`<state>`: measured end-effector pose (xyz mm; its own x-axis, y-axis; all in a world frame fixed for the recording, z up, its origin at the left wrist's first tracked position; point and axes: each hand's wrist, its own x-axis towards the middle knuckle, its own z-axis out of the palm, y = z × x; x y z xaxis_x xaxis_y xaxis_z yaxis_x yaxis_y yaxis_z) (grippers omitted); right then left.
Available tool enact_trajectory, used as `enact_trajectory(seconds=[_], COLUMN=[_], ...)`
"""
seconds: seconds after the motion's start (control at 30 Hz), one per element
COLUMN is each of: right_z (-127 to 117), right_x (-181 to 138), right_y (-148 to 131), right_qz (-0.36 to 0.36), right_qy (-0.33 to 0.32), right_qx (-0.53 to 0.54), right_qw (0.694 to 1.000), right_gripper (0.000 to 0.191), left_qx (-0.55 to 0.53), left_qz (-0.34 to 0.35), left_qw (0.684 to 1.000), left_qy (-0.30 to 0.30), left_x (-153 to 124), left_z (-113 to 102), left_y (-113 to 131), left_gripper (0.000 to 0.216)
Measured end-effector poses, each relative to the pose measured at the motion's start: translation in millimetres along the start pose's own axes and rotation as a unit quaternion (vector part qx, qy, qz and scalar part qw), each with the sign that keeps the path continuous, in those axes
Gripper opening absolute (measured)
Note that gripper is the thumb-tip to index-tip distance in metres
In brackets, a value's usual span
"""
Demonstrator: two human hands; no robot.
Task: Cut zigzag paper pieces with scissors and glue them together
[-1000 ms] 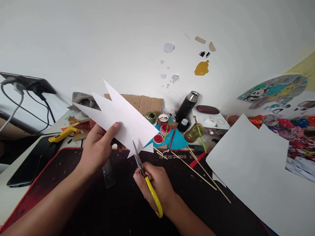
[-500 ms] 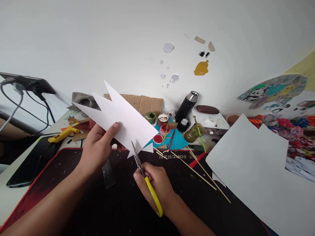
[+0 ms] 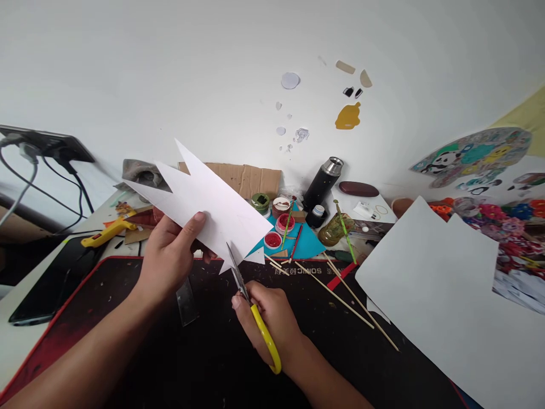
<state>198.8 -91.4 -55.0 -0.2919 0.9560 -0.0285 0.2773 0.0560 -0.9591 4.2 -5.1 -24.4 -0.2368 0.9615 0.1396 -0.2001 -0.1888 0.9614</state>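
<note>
White paper (image 3: 221,207), cut into a jagged shape, is held up in the air above a black desk mat (image 3: 204,363). The left hand (image 3: 168,250) covers part of its lower left edge, and most of that hand's fingers disappear behind it, so their exact placing cannot be told. The right hand (image 3: 272,318) hides much of the handles of the scissors (image 3: 239,281); only one yellow loop shows clearly. At the right, a large white sheet (image 3: 443,295) is cut off by the edge of the view.

The paper is plain and looks flat, with three long, sharp points at its upper left, V-shaped notches between them, a broad corner at the right and a small spike at the bottom.

The left hand pinches it, thumb flat on the near face. The right hand is curled around the scissors, whose metal blades meet the paper's lower edge, one tip lying over its front. Beyond stand a brown cardboard strip (image 3: 238,177) and a black flask (image 3: 320,187), partly screened by clutter.
</note>
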Motion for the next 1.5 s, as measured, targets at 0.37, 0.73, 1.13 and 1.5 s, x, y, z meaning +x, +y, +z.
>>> enact_trajectory(seconds=[0.37,0.73,1.13,1.5], right_z=[0.4,0.5,-0.7,-0.7], right_x=[0.4,-1.5,1.7,0.2], right_y=[-2.2,9.9,11.6,14.4], right_qz=[0.007,0.003,0.032,0.043], right_qy=[0.001,-0.029,-0.052,-0.040], right_qx=[-0.003,0.014,0.101,0.060], right_qw=[1.000,0.999,0.993,0.996], right_gripper=[0.036,0.032,0.064,0.057], left_qx=[-0.004,-0.004,0.012,0.023], left_qz=[-0.006,-0.007,0.002,0.002], left_qw=[1.000,1.000,1.000,1.000], left_qy=[0.006,0.000,0.007,0.004], left_x=[-1.4,-1.4,1.6,0.4], left_z=[1.8,-0.2,-1.3,-2.0], left_y=[0.5,0.9,1.7,1.6], left_gripper=[0.032,0.030,0.031,0.031])
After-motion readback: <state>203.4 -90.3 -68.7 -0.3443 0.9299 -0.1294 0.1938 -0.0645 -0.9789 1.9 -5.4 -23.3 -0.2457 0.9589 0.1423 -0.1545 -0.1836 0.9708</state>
